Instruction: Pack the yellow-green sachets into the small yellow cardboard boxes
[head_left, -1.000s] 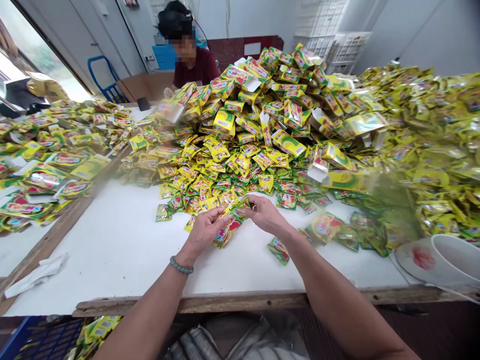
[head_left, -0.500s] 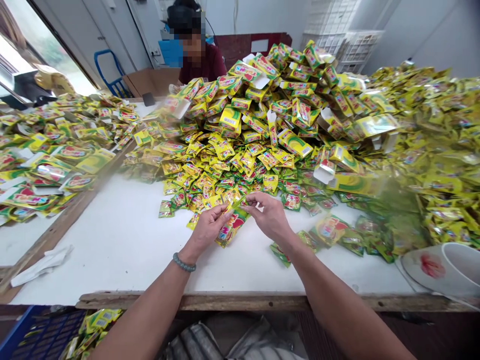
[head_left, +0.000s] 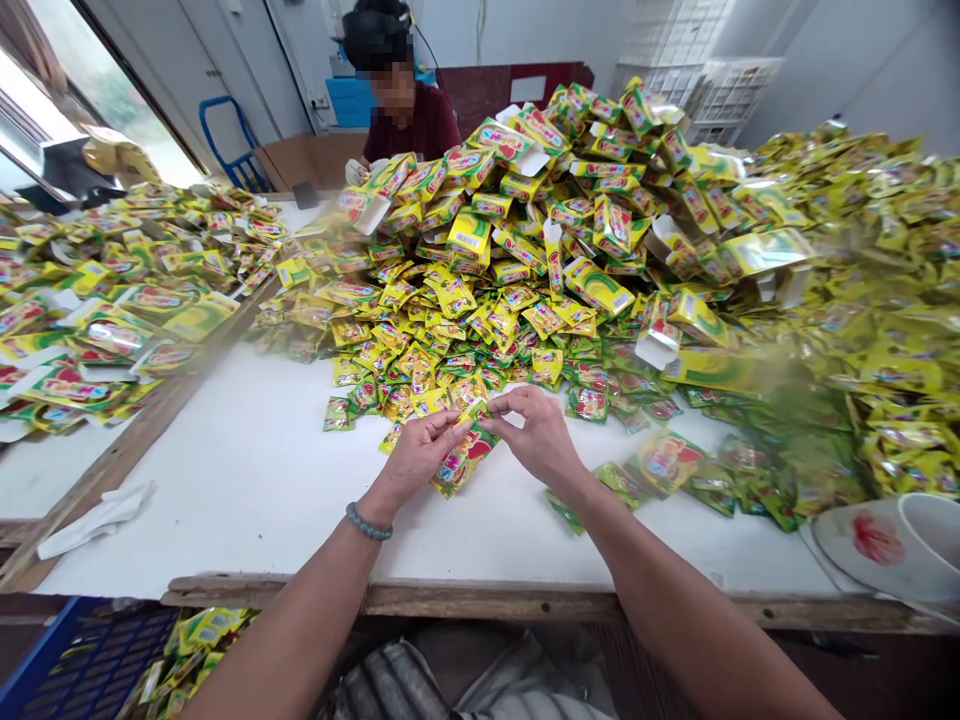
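A small printed candy carton [head_left: 465, 462], yellow and green with red fruit on it, is held tilted just above the white table. My left hand [head_left: 424, 450] is closed on its upper left side, thumb on the front. At the carton's upper right end, my right hand [head_left: 536, 430] pinches the edge between thumb and fingertips. The fingers partly cover that end, so I cannot see whether its flap is open. Right behind the hands lie small yellow and green sachets [head_left: 409, 370], spread in a loose heap.
A tall heap of cartons [head_left: 517, 185] rises behind the sachets. More cartons [head_left: 112, 330] lie left of a wooden strip. Yellow packets [head_left: 900, 400] are piled at right, near a white flowered mug [head_left: 862, 540]. A person [head_left: 412, 120] sits opposite. A blue crate [head_left: 97, 650] stands below left.
The fingers of my right hand have shifted slightly at the carton's upper end, and the green strip that stuck up there now lies lower. The whole view has moved a little.
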